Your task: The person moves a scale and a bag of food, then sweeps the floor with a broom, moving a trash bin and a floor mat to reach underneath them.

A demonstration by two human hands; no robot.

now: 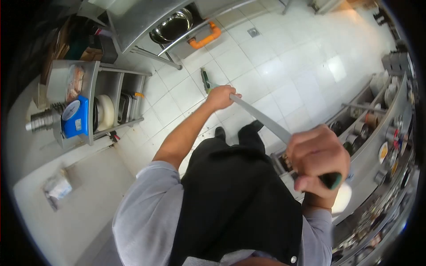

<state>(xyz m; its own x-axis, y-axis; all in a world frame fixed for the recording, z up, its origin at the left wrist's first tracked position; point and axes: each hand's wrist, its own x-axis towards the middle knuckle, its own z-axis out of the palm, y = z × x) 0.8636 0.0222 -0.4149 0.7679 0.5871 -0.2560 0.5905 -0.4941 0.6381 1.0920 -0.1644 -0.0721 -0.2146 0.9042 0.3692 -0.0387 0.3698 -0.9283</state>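
A long pale grey pole (262,117) slants across the front of my body, from the floor side up toward my right shoulder. My left hand (222,97) is wrapped round its lower part. Higher up and closer to the camera, my right hand (317,159) grips the upper end, where a dark green tip sticks out of the fist. Beyond my left hand, a narrow green head (205,80) at the far end of the pole is over the white tiled floor (235,60).
A steel table (142,22) with an orange pipe (205,36) stands ahead. At left are a shelf unit (94,102) and a blue scale (76,119). A long counter (377,150) with jars and utensils runs along the right. A floor drain (253,32) lies ahead.
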